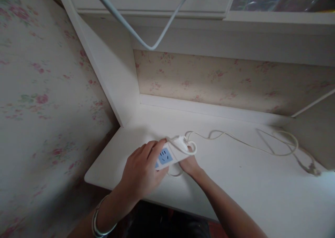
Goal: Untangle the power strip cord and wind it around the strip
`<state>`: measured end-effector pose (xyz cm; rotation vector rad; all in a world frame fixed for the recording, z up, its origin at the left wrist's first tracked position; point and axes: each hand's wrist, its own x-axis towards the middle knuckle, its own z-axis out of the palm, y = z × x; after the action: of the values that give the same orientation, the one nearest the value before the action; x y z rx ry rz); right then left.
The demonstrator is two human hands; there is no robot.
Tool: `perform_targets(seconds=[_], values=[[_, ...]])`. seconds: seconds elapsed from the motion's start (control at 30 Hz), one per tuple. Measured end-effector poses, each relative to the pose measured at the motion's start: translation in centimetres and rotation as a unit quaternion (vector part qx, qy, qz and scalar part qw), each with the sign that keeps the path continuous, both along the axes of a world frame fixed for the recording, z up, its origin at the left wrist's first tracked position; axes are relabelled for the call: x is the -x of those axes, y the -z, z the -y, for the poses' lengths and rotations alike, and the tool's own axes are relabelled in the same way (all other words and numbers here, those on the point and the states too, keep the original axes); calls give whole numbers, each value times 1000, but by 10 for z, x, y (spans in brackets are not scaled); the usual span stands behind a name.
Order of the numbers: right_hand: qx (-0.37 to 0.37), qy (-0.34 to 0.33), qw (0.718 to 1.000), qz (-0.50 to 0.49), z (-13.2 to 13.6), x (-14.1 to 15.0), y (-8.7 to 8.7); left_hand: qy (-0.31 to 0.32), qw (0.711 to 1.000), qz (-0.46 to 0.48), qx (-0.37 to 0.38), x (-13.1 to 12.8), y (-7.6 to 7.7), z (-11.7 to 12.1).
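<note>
A white power strip with a blue socket face lies near the front left corner of the white desk. My left hand, a bangle at its wrist, grips the strip's near end, fingers curled over it. My right hand is tucked under the strip's far end, fingers mostly hidden, pinching the strip or its looped white cord. The thin cord trails right across the desk to a plug.
Flowered wallpaper covers the left wall and the back panel. A white upright board rises at the desk's left. A shelf overhead holds a hanging pale cable. The desk's front edge is close to my body.
</note>
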<state>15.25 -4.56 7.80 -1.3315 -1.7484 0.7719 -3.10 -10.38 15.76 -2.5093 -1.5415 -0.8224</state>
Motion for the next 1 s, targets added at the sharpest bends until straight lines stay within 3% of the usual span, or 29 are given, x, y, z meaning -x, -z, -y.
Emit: perform_targets(seconds=[0.13, 0.27, 0.47, 0.6, 0.7, 0.8, 1.0], values=[[-61, -33, 986, 152, 18, -13, 1, -103, 992, -69, 18, 3, 1, -14], [-179, -69, 928, 320, 36, -18, -10, -129, 983, -119, 46, -2, 17, -25], [-340, -81, 854, 386, 41, -25, -37, -116, 978, -158, 76, -12, 36, -27], [-414, -85, 828, 369, 25, -37, -60, -35, 978, -181, 100, -19, 43, -18], [-421, -88, 837, 339, 9, -43, -69, 39, 973, -185, 131, -24, 43, -8], [-388, -89, 867, 300, -4, -43, -68, 108, 964, -180, 161, -27, 34, 3], [-295, -106, 923, 221, -14, -33, -60, 170, 953, -184, 170, -25, 10, 16]])
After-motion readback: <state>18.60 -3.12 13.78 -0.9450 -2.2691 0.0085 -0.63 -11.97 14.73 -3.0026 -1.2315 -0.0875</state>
